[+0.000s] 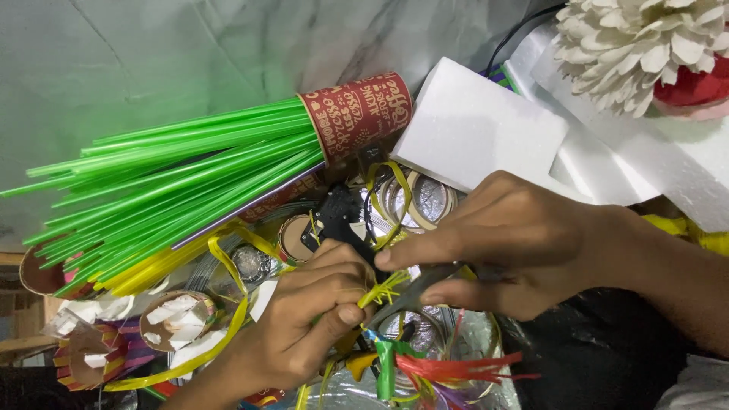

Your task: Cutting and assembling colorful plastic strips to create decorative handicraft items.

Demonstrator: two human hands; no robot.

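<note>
Two hands (425, 281) around yellow straw strips (382, 290)

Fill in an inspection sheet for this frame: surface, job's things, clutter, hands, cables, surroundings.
Surface: grey marbled top.
Job's things: frayed yellow strips; scissors.
Clutter: green straws in a red paper cup, white foam blocks, tape rolls, black glue gun, yellow ribbon.
Hands: left hand pinches the strips; right hand grips the scissors.
Cables: black cable.
Surroundings: white paper flower.
</note>
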